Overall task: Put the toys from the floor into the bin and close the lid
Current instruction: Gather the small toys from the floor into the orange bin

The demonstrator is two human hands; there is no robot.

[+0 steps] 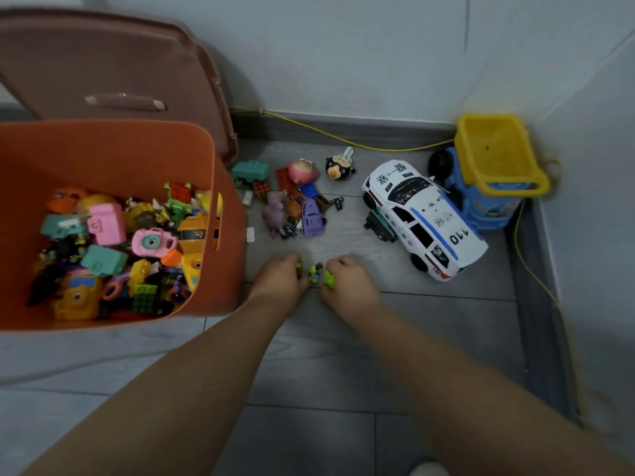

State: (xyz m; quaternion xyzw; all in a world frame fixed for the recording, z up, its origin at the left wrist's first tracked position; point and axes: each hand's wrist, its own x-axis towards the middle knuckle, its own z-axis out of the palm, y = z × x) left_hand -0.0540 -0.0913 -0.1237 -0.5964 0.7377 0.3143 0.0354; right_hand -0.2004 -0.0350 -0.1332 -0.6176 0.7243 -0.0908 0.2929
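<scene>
both left hand (280, 280) and right hand (347, 286) curl fingers (290, 260) round tiny lime-green toys (330, 279) (blurred).

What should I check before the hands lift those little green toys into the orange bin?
1. Left hand grips small green plastic toys: ok.
2. Right hand grips them too: ok.
3. Middle green toy held: cannot tell.
4. Orange plastic bin open, brown plastic lid leaning behind it: ok.
5. Room left in bin: ok.
6. Floor cleared: not ok; white toy police car, blue-and-yellow toy truck and mixed toy pile lie there.
</scene>
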